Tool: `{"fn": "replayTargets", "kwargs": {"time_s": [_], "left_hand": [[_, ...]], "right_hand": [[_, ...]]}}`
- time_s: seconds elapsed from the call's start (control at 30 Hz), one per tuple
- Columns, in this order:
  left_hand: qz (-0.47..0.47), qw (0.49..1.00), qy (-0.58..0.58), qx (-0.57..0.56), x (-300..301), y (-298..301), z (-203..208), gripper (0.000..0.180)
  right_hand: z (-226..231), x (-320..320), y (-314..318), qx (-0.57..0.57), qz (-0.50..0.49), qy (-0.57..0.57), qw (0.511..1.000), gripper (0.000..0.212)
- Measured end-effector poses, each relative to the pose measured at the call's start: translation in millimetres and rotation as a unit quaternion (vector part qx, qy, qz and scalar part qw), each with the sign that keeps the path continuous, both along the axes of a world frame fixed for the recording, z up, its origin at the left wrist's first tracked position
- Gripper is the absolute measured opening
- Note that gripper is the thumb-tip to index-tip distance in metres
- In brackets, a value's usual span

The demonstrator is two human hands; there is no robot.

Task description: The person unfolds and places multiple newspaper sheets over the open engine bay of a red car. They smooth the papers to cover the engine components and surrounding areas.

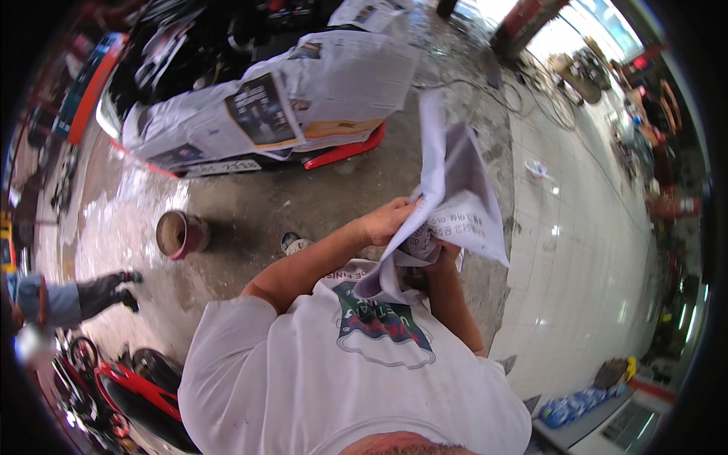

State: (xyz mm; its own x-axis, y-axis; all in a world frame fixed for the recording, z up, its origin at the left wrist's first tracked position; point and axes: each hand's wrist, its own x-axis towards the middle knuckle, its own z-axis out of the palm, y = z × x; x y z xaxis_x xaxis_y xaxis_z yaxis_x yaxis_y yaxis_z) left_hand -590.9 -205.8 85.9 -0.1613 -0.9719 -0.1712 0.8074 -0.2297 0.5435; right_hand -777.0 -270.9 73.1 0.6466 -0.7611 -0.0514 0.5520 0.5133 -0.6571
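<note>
A large printed newspaper sheet [474, 201], creased and partly folded, is held up in front of my chest. My left hand [390, 221] is closed on its left edge. Lower down and to the right, my right hand [444, 256] grips the same sheet, its fingers partly hidden by the paper. Ahead of me stands a red car [350, 149] with its engine bay exposed. Newspaper sheets [341, 80] cover its front and hang down over the bumper, apart from both hands.
A dark reddish bucket [197, 233] stands on the concrete floor to my left. Further left is another person [57, 299]. Red motorcycles [129, 387] are parked at lower left. Cables [550, 106] lie on the floor at far right, and a bench [565, 436] stands at lower right.
</note>
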Motion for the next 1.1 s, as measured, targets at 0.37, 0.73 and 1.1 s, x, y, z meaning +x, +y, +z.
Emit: {"fn": "replayTargets", "kwargs": {"time_s": [0.37,0.73,1.1], "left_hand": [[0.226,0.973,0.047,0.029,122,-31,-11,0.025],[0.308,0.926,0.105,-0.193,321,-74,18,0.049],[0.309,0.916,-0.256,0.007,432,-151,0,0.042]], "right_hand": [[84,-100,-37,-0.034,-0.295,0.028,0.955,0.085],[121,-105,-104,-0.198,-0.433,0.066,0.877,0.081],[177,-15,-348,-0.195,-0.384,0.198,0.880,0.061]]}}
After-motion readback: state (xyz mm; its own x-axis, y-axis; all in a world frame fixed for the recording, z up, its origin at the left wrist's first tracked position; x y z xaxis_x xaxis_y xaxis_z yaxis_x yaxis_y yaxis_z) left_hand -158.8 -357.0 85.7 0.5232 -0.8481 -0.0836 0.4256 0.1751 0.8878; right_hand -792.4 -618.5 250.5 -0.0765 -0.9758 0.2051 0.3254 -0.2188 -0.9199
